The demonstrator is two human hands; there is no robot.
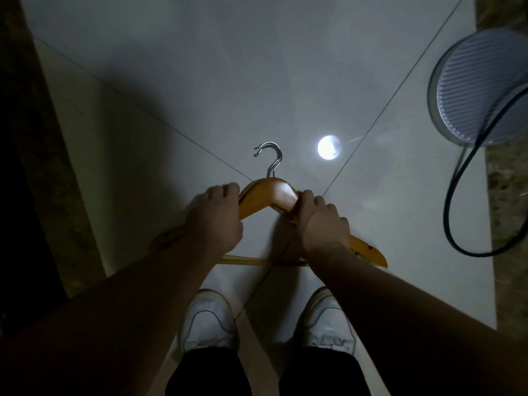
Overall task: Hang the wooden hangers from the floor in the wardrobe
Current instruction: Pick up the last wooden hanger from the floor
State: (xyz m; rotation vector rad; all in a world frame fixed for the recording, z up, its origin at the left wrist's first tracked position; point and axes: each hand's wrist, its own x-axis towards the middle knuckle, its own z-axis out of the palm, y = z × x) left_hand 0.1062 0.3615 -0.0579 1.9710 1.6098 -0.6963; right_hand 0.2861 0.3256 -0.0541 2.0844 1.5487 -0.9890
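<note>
Two wooden hangers (271,195) are stacked together, judging by two metal hook tips (271,158) pointing away from me. I hold them over the pale tiled floor. My left hand (217,221) grips the left shoulder of the stack. My right hand (320,224) is closed around the right shoulder near the peak. The right end of the hangers (371,252) sticks out past my right wrist, and the bottom bar (245,260) shows between my forearms. The wardrobe is not in view.
My white shoes (208,321) stand on the floor tiles (200,81) below the hangers. A round ribbed fan base (480,90) with a black cable (448,201) sits at the right. A dark marble strip (43,138) runs along the left. A lamp reflection (328,147) glares on the tile.
</note>
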